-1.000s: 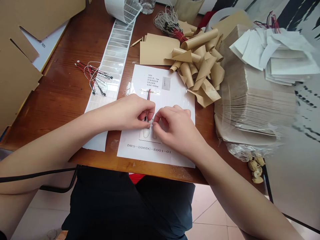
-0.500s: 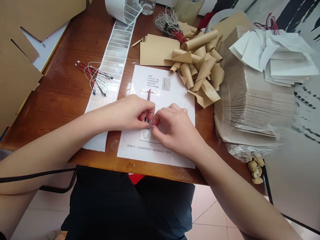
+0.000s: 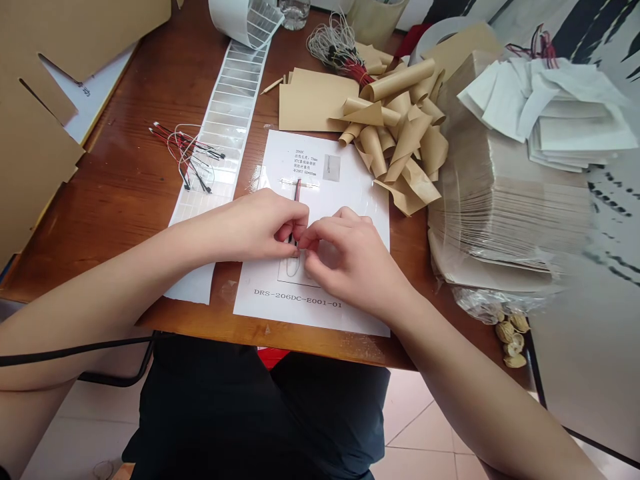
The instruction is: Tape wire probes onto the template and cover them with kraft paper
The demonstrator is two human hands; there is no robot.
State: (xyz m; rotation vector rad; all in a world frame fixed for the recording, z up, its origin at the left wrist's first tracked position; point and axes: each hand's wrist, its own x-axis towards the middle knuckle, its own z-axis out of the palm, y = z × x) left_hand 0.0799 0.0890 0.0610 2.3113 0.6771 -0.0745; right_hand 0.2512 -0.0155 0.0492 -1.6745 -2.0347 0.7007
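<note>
A printed white sheet [image 3: 260, 287] lies near the table's front edge, marked with text and a drawn box. On it runs a thin wire harness [image 3: 297, 191] with red and black leads, its upper end by a strip of clear tape and a pale loop below my fingers. My left hand [image 3: 273, 223] comes in from the left with its fingertips closed on the harness. Close against it, my right hand [image 3: 345, 250] has thumb and forefinger curled by the same wires. Whether the right fingertips grip the wire is hard to make out, as the fingers cover that spot.
Left of the sheet, loose wire harnesses [image 3: 193, 157] lie on a strip of clear labels [image 3: 225, 113]. Behind are brown cards [image 3: 315, 100], curled brown paper pieces [image 3: 395, 140] and bundled wires [image 3: 340, 50]. A wrapped stack [image 3: 500, 220] stands right, near walnut shells [image 3: 513, 340].
My right thumb and forefinger have shifted slightly apart, near the wire. The left hand stays almost in the same place on the harness.
</note>
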